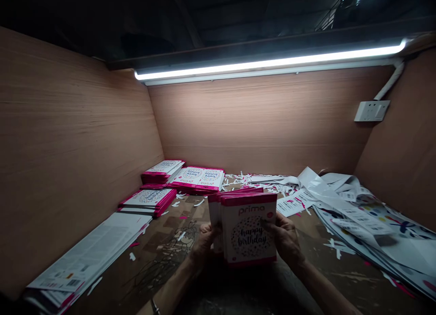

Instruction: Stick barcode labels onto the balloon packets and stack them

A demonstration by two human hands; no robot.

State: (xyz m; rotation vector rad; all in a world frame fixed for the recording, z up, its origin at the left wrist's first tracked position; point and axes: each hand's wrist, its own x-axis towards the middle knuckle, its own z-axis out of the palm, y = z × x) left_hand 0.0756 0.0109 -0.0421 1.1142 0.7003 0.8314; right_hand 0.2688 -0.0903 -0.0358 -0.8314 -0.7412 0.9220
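Observation:
Upright between my two hands is a stack of pink-and-white "prima happy birthday" cards (250, 242), printed face toward me. My left hand (205, 237) grips its left side, where several cards stand slightly apart from the rest. My right hand (286, 235) is closed on the right edge, with the thumb on the front card. The lower edge of the stack is close to the table; whether it touches, I cannot tell. Similar cards lie stacked at the back left: one pile (150, 197) nearer, another pile (200, 178) farther back.
Long printed sheets (98, 249) lie along the left wall. Curled white label strips (340, 206) cover dotted sheets (415, 233) on the right. Paper scraps (235, 181) litter the table (177, 256). Wooden panels (259, 119) enclose three sides, with a light tube (272, 62) above and a socket (372, 111) at right.

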